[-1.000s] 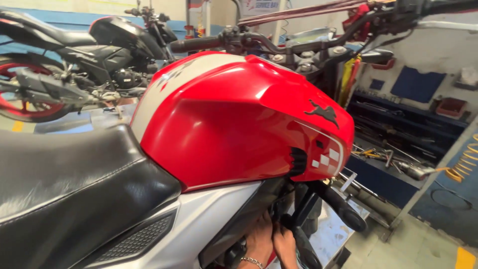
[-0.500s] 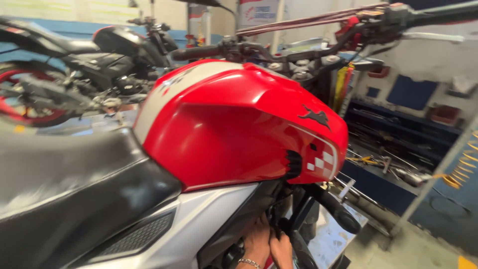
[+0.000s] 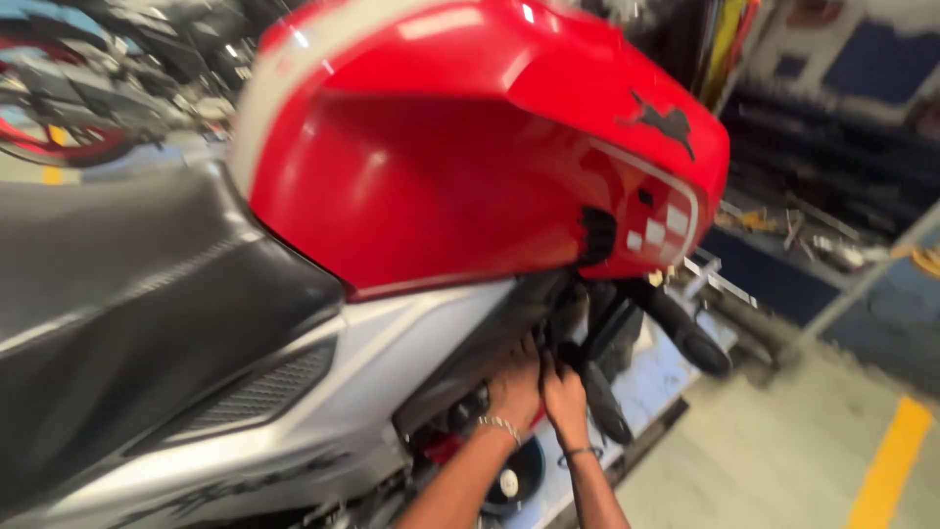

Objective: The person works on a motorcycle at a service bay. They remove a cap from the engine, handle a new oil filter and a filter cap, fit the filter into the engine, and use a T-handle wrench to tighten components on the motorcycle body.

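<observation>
Motorcycle [image 3: 470, 186] stood near, red tank on top; both hands worked under it in the dark engine gap. Left hand [image 3: 514, 392] and right hand [image 3: 565, 397] (fingers hidden) showed no readable grip; work looked unfinished.

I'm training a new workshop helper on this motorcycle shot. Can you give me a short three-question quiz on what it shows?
1. True or false: both hands reach into the gap beneath the red fuel tank.
2. Which panel lies directly under the black seat? A) silver side panel B) yellow panel C) green panel
3. What does the left hand wear at the wrist?

Key:
1. True: the left hand and the right hand sit side by side at the dark engine area below the tank.
2. A, the silver side panel.
3. A metal chain bracelet.
</observation>
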